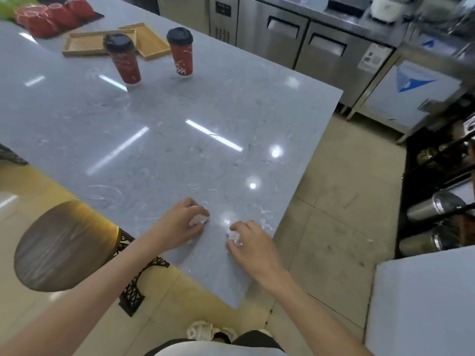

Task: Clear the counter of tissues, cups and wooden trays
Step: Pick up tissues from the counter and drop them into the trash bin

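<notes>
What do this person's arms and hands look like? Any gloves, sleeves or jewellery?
Both arms are bare up to the frame's edge, with no sleeves in view. The left hand and right hand wear no gloves, and no rings, watch or bracelet can be seen.

Bright even overhead light, strip and spot glare on my counter [195,140], motion blur toward two o'clock, wide-angle bending at edges.

Nothing can be read. The two red cups [126,61] [181,52] bear white marks, and a fridge [339,51] carries a sticker [371,57], all too blurred to make out.
</notes>
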